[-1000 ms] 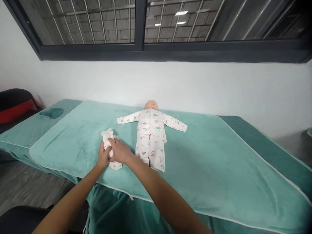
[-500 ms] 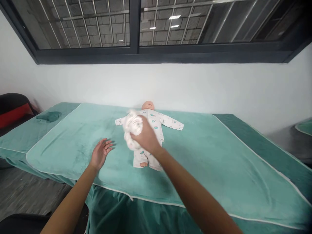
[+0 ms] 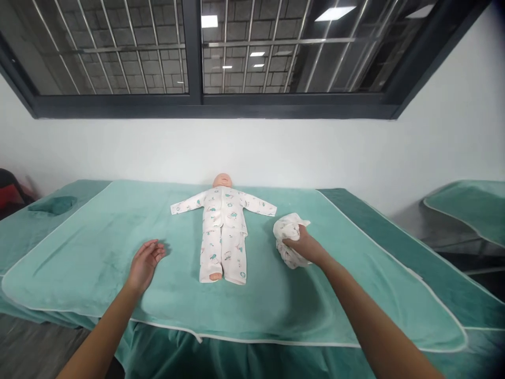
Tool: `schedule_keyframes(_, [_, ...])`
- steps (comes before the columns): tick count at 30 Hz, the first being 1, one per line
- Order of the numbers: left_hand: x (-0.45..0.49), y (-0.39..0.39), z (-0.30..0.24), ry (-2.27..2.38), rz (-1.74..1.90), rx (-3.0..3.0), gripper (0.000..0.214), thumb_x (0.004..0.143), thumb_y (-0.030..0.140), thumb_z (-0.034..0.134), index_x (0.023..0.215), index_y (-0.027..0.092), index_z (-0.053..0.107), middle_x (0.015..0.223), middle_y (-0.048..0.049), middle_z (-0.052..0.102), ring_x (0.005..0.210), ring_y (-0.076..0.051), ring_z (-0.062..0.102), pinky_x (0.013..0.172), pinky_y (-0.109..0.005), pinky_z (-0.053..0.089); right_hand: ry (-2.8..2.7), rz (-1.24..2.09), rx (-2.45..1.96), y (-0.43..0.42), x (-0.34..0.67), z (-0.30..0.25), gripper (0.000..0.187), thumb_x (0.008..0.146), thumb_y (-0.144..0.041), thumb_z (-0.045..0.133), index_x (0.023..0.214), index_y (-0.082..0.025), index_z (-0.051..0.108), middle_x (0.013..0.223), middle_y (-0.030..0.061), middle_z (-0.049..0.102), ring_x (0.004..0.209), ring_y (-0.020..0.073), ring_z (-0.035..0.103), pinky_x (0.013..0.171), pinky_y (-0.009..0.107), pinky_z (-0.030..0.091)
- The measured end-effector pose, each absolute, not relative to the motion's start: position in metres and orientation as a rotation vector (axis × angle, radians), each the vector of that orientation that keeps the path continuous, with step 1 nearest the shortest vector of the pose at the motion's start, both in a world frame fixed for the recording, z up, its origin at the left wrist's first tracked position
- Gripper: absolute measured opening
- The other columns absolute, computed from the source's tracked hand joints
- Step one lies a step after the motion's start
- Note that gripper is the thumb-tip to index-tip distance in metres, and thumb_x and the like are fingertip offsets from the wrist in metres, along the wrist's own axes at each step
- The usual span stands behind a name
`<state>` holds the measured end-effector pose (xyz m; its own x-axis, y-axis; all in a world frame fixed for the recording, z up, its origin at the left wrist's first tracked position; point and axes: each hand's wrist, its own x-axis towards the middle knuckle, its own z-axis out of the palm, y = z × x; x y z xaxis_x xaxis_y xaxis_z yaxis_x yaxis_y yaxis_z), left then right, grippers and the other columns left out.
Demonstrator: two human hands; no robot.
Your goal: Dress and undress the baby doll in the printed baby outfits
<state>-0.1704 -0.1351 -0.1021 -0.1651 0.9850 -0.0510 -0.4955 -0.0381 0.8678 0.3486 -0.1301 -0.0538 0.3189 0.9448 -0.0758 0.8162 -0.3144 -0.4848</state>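
Note:
A baby doll (image 3: 223, 180) lies on its back on the green bed cover (image 3: 98, 237), its head towards the wall. It wears a white printed long-sleeved top (image 3: 223, 208) with arms spread, and matching trousers (image 3: 223, 255); a bit of one foot shows at a trouser end. Right of the doll, my right hand (image 3: 303, 245) grips a bunched white printed cloth (image 3: 287, 229), held above the cover with a shadow below. What kind of garment or cloth it is cannot be told. To the left of the doll, my left hand (image 3: 145, 263) hovers low with fingers loosely apart, holding nothing.
A white wall (image 3: 252, 150) runs along the bed's far side, below a dark-framed barred window (image 3: 189, 105). Another green-covered bed (image 3: 469, 205) stands at the right. A red and black object (image 3: 11, 195) is at the far left.
My right hand has carried the bunched cloth from over the doll to its right side, uncovering the doll's body. My left hand stays left of the doll. The view has turned rightward.

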Motion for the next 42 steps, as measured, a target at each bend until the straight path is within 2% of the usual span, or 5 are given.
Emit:
schedule_keyframes(8, [-0.163, -0.139, -0.094, 1.132, 1.470, 0.861, 0.038, 0.071, 0.037, 0.085, 0.098, 0.015, 0.070, 0.089, -0.0049, 0.073, 0.078, -0.017, 0.069, 0.080, -0.032, 0.058, -1.950, 0.866, -2.208, -0.116, 0.381, 0.002, 0.110, 0.081, -0.067, 0.066, 0.163, -0.011, 0.018, 0.163, 0.0195, 0.037, 0.145, 0.0378, 0.044, 0.114, 0.045, 0.042])
schedule_keyframes(15, [-0.124, -0.111, -0.073, 1.461, 1.325, 1.164, 0.044, 0.073, 0.051, 0.075, 0.100, 0.016, 0.069, 0.096, -0.0089, 0.072, 0.085, -0.023, 0.068, 0.070, -0.035, 0.055, -2.041, 0.255, -2.255, -0.098, 0.333, 0.066, 0.064, 0.095, -0.059, 0.050, 0.147, -0.024, 0.051, 0.154, 0.0146, 0.051, 0.133, 0.0382, 0.056, 0.103, 0.050, 0.048])
schedule_keyframes(21, [-0.028, -0.034, -0.033, 1.355, 1.457, 1.455, 0.027, 0.084, 0.041, 0.064, 0.101, 0.021, 0.073, 0.115, -0.0077, 0.073, 0.114, -0.026, 0.064, 0.098, -0.040, 0.050, -1.835, 0.517, -1.601, -0.023, 0.229, 0.030, 0.033, 0.093, -0.035, 0.056, 0.121, -0.022, 0.065, 0.125, 0.0087, 0.070, 0.105, 0.0231, 0.066, 0.096, 0.039, 0.050])
schedule_keyframes(35, [0.040, 0.087, -0.050, 1.266, 1.150, 2.127, 0.049, 0.099, 0.022, 0.039, 0.144, 0.029, 0.058, 0.151, -0.0069, 0.054, 0.140, -0.026, 0.047, 0.118, -0.050, 0.037, -1.320, 0.750, -1.291, 0.076, 0.200, -0.043, 0.028, 0.085, -0.036, 0.056, 0.108, -0.023, 0.067, 0.100, 0.0029, 0.070, 0.079, 0.0178, 0.062, 0.079, 0.033, 0.052])
schedule_keyframes(42, [0.043, 0.084, -0.046, 1.359, 1.098, 2.137, 0.045, 0.097, 0.019, 0.041, 0.133, 0.029, 0.066, 0.148, -0.0066, 0.057, 0.137, -0.028, 0.049, 0.116, -0.053, 0.038, -1.329, 0.708, -1.340, 0.075, 0.196, -0.036, 0.028, 0.085, -0.036, 0.056, 0.105, -0.024, 0.071, 0.087, 0.0009, 0.069, 0.072, 0.0179, 0.059, 0.074, 0.033, 0.049])
